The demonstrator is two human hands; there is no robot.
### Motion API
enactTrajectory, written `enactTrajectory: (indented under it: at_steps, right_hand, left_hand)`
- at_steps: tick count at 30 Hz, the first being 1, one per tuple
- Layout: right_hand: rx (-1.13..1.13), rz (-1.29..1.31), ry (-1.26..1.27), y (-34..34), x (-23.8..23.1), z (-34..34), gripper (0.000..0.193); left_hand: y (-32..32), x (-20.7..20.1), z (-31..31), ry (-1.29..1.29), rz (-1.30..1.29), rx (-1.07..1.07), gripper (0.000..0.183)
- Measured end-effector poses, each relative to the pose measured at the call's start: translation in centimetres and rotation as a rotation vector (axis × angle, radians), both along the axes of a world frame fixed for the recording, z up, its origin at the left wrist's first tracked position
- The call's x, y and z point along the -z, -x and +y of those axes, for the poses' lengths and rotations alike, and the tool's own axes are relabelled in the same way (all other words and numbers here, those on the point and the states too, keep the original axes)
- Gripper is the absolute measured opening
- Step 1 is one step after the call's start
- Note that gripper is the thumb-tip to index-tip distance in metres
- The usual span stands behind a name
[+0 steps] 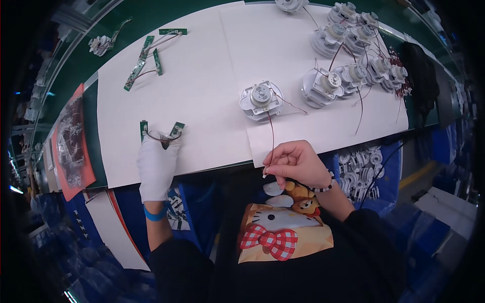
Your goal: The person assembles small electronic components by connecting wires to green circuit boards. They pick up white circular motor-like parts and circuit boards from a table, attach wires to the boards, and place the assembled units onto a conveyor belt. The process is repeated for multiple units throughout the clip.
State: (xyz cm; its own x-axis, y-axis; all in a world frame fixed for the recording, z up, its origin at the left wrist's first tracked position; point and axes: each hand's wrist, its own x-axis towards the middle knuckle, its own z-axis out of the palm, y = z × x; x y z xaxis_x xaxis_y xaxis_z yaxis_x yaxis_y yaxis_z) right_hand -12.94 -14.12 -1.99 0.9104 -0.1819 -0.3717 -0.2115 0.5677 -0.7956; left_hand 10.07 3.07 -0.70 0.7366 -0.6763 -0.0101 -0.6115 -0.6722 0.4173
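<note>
My left hand [157, 164], in a white glove, is closed on a small green circuit board [144, 129] near the table's front edge. A dark wire loops from it to a second green board [177, 129] beside the fingers. Bare, my right hand [297, 164] pinches a thin reddish-brown wire [272, 136] just above its small white plug [264, 175]. That wire runs up to a white motor unit [261, 101] with a round silver motor on top, which rests on the white sheet in front of me.
More white motor units [348, 76] crowd the right side, trailing wires. Several green boards [139, 63] lie at the far left. An orange sheet with a clear bag of small parts [70, 136] is at the left edge. Below the table, a blue bin holds white parts [359, 171].
</note>
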Motion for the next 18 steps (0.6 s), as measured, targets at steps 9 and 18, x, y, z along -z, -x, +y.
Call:
enactTrajectory:
  at_steps: [9,18]
  right_hand:
    - [0.078,-0.113,0.067,-0.1,0.4,1.1,0.004]
    - [0.381,-0.38,0.799,-0.7,1.5,1.6,0.009]
  left_hand:
    - [9.0,-4.3,-2.5,0.164,1.186,-0.14,0.022]
    - [10.8,-3.8,-3.1,0.197,1.195,-0.161,0.019]
